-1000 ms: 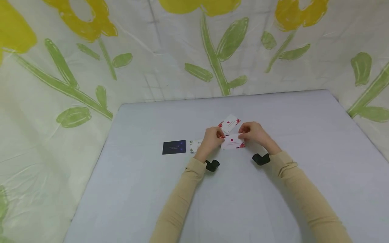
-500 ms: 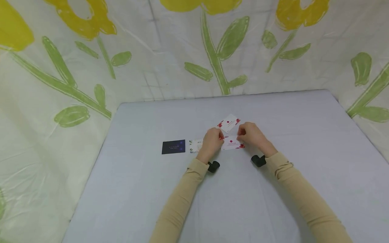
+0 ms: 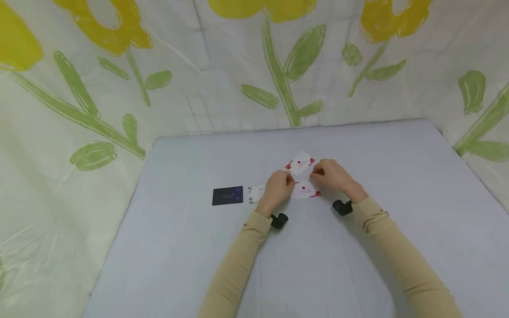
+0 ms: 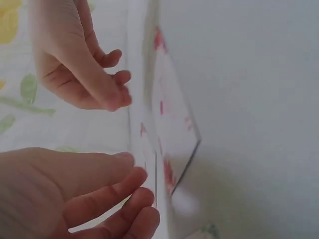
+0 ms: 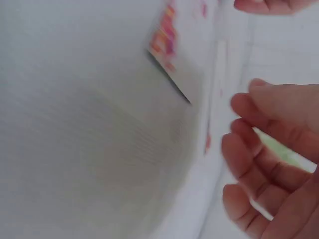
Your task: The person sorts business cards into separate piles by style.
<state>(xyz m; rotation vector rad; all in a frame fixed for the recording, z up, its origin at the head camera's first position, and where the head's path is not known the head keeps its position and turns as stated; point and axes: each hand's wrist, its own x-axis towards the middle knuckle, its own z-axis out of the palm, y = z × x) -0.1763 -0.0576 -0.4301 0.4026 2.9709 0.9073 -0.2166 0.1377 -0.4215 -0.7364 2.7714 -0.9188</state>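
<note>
A white card with red flowers [image 3: 304,190] sits between my two hands on the pale grey table [image 3: 326,265]. My left hand [image 3: 290,182] pinches its left end between thumb and fingers, and the left wrist view shows the card [image 4: 172,129] tilted with a shadow under it beside that hand [image 4: 137,169]. My right hand [image 3: 317,173] hovers just off the card's right end with loosely curled fingers and holds nothing; the right wrist view shows this hand [image 5: 244,124] apart from the card [image 5: 167,42]. A second red-flowered card [image 3: 300,163] lies just beyond.
A dark blue card [image 3: 227,195] lies to the left, and a white card [image 3: 254,193] is partly hidden by my left hand. A plastic sheet printed with yellow flowers [image 3: 278,66] walls the table's back and sides.
My right hand has let go of the near card's right end and moved slightly back. The card has dropped lower towards the table, still held at its left end.
</note>
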